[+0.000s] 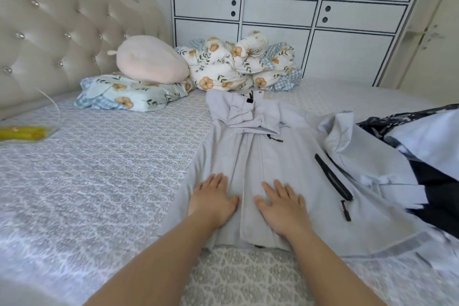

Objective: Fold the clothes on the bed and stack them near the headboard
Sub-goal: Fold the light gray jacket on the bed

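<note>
A pale grey zip jacket (260,156) lies flat on the bed, collar pointing away from me, its left side folded in over the front. My left hand (212,200) and my right hand (282,204) press flat on its lower part, fingers straight, on either side of the front placket. The jacket's right sleeve (360,154) lies spread out to the right, with a black zipped pocket (334,179) beside it. A dark patterned garment (422,119) and a white one (432,141) lie heaped at the right edge. The tufted beige headboard (57,32) stands at the far left.
A floral pillow (129,97) with a pink plush cushion (149,59) on it and a bundled floral quilt (238,62) lie near the headboard. A yellow object (22,133) with a white cable rests at the left. A white wardrobe (298,7) stands behind the bed.
</note>
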